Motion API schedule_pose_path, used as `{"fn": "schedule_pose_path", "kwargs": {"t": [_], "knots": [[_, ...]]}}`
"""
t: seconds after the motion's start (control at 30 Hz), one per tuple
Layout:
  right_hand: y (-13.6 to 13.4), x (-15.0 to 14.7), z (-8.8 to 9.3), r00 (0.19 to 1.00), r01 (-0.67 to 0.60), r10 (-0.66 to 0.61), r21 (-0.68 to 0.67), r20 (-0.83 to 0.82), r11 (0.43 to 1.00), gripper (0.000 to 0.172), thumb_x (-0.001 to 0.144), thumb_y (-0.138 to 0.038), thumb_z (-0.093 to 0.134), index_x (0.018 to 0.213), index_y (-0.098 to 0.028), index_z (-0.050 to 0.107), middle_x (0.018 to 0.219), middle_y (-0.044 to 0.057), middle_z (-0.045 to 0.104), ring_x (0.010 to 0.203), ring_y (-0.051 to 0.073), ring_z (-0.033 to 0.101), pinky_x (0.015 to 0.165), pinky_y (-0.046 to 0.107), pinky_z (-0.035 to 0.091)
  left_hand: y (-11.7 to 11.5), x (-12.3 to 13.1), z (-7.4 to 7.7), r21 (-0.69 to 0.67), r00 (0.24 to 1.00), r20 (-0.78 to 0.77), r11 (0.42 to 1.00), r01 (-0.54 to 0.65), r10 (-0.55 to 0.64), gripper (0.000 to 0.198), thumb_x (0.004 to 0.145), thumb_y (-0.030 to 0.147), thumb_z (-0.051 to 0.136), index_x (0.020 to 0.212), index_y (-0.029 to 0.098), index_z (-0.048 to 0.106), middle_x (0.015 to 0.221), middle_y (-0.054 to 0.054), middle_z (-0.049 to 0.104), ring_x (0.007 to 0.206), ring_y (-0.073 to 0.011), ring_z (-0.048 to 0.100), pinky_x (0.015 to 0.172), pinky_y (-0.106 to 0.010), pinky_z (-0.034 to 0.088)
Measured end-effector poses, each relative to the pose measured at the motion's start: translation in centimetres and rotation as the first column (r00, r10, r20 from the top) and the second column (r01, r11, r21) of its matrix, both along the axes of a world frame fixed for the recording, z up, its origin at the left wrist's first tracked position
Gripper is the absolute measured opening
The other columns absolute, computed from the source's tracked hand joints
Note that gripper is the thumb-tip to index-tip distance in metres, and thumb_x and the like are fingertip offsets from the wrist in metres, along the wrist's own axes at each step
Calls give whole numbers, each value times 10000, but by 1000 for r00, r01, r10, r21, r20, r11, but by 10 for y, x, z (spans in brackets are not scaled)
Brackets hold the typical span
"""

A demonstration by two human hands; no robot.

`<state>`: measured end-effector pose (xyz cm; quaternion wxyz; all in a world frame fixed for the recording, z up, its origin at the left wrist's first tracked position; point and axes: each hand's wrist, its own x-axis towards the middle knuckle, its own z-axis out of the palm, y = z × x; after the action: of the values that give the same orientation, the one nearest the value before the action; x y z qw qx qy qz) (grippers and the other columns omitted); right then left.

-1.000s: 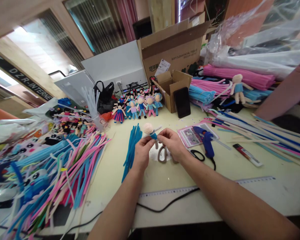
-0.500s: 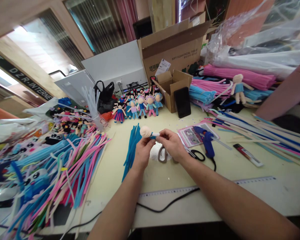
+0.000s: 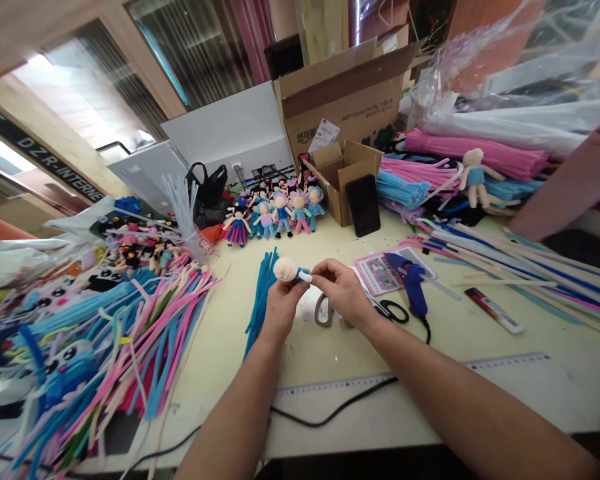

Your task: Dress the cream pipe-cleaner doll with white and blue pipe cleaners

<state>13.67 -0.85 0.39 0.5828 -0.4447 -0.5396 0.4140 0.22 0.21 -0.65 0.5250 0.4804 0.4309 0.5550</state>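
Note:
Over the middle of the table I hold a small unclothed-looking pipe-cleaner doll, with a round cream head and a short blue and white body. My left hand pinches the body just below the head. At the body's white end, the fingertips of my right hand are closed; the exact grip is partly hidden. Left of my left hand lies a bundle of teal pipe cleaners. Beneath my right hand are the grey handle of a tool and black-handled scissors.
A blue glue gun lies on a printed card to the right, its cord trailing past a ruler. Finished dolls, a phone and cardboard boxes stand behind. Loose pipe cleaners heap up at left.
The doll has shifted slightly left and turned a little in my fingers, so its white end shows more. Both hands keep their pinch.

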Motion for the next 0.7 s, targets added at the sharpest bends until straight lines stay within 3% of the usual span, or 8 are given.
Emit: {"fn": "schedule_pose_path", "kwargs": {"t": [0.13, 0.3, 0.47, 0.7], "knots": [[-1, 0, 1, 1000, -9, 8, 32, 13, 999, 53, 733, -244, 603, 708, -207, 575, 670, -16, 554, 648, 140, 505, 609, 262, 394, -2, -1, 4, 16, 999, -8, 999, 34, -33, 281, 618, 252, 761, 880, 164, 714, 864, -38, 708, 868, -190, 632, 862, -335, 453], [-4, 4, 5, 985, 33, -64, 187, 159, 982, 43, 763, -190, 584, 730, -210, 565, 746, 6, 556, 705, 152, 519, 659, 277, 404, -4, -1, 7, -9, 1000, 8, 1000, 12, -12, 317, 589, 223, 779, 895, 160, 720, 921, -52, 715, 917, -206, 632, 882, -335, 452], [-6, 8, 10, 955, 21, -111, 310, 276, 950, 85, 802, -146, 543, 748, -212, 550, 772, 21, 536, 755, 166, 531, 685, 282, 408, -7, 1, 6, -17, 995, 70, 998, 66, -64, 357, 596, 228, 768, 943, 167, 709, 972, -66, 709, 943, -219, 630, 874, -339, 459], [-8, 5, 6, 922, -34, -114, 370, 369, 928, 110, 845, -129, 503, 775, -205, 540, 791, 27, 532, 763, 163, 527, 701, 278, 414, -6, 5, -2, 12, 994, -7, 994, -106, 106, 251, 621, 239, 744, 856, 159, 706, 872, -42, 698, 822, -176, 622, 764, -290, 477]]}}
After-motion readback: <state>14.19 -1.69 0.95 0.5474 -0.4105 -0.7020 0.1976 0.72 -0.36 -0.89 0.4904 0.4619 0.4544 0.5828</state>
